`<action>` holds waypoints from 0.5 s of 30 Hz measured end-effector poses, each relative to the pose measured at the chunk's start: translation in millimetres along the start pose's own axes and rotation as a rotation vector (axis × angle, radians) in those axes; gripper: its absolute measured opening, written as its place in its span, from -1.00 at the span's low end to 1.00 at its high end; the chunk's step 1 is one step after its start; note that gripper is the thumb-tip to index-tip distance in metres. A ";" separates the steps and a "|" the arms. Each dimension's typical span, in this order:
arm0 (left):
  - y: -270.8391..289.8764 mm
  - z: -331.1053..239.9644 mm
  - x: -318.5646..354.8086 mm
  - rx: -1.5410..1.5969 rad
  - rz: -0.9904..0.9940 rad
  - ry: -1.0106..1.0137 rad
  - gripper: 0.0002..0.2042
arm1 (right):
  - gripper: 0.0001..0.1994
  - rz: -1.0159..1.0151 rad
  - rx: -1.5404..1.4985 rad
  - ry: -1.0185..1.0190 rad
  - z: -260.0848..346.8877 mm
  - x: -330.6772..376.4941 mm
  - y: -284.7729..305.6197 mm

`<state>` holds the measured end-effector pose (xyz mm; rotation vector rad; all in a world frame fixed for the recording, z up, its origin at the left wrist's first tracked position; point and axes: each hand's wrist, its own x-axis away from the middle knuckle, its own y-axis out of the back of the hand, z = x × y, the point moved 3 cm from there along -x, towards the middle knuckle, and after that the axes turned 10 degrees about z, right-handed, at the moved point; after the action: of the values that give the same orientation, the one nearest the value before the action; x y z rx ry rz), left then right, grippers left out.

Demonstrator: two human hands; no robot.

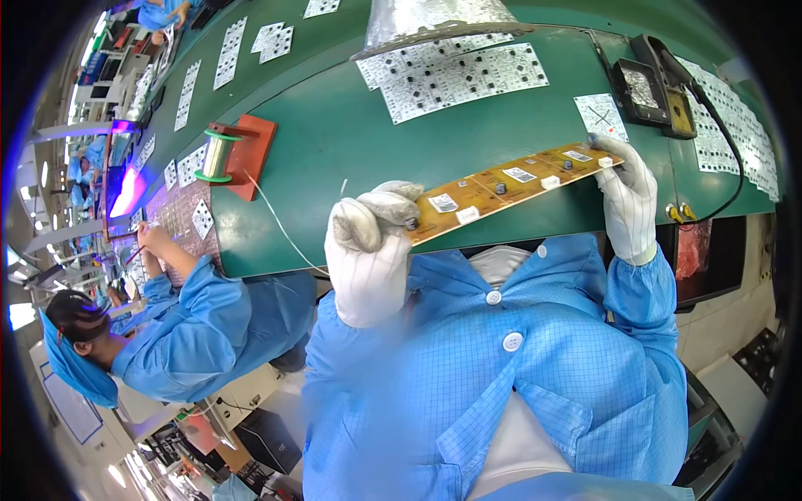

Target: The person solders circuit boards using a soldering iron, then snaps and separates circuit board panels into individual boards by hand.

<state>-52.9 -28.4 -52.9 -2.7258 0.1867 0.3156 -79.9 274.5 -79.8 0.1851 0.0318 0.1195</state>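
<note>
In the head view we see our two gloved hands holding a long, narrow tan circuit board strip (511, 185) level above the near edge of the green workbench (334, 125). Our left hand (372, 242) is closed around the strip's left end, the fingers curled over its top. Our right hand (628, 196) pinches the strip's right end between thumb and fingertips, so both hands are shut on the same strip. The strip carries small white labels, white blocks and dark round parts along its upper face.

We place everything else by the strip. Beyond it, further back on the workbench, lie white panels of small boards (455, 77) under a silvery duct (434, 21). Just beyond its right end lies a small white card with a cross (600, 115), and past that stands a black soldering stand (656, 88) whose black cable (728, 167) curves down the bench edge. Left of the strip a spool of solder wire (217, 154) sits on a red block (251, 154), its thin wire trailing toward us. Further left, a co-worker in blue (184, 321) bends over another board. Below the strip is our own blue coat (518, 367).
</note>
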 end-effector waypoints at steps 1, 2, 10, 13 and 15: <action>-0.6 -2.1 -0.3 -0.034 -0.001 0.006 -0.68 | -0.64 0.005 -0.004 0.000 -0.3 1.0 -0.1; -1.5 -3.3 -0.3 -0.098 -0.022 0.058 -0.68 | -0.64 0.014 -0.022 -0.011 -1.1 1.9 0.3; 5.1 -6.7 6.2 0.009 0.036 0.302 -0.68 | -0.74 0.041 -0.061 -0.140 -3.2 -2.8 -1.1; 0.9 4.0 6.6 0.440 0.095 0.312 -0.71 | -0.76 0.074 -0.079 -0.145 -5.3 -3.4 -1.3; -3.2 10.8 6.8 0.347 0.075 0.460 -0.81 | -0.69 0.043 -0.031 -0.008 -7.1 -3.4 -1.4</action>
<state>-48.0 -21.8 -63.2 -2.4060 0.4258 -0.3052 -83.4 274.0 -87.0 0.1550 0.0178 0.1624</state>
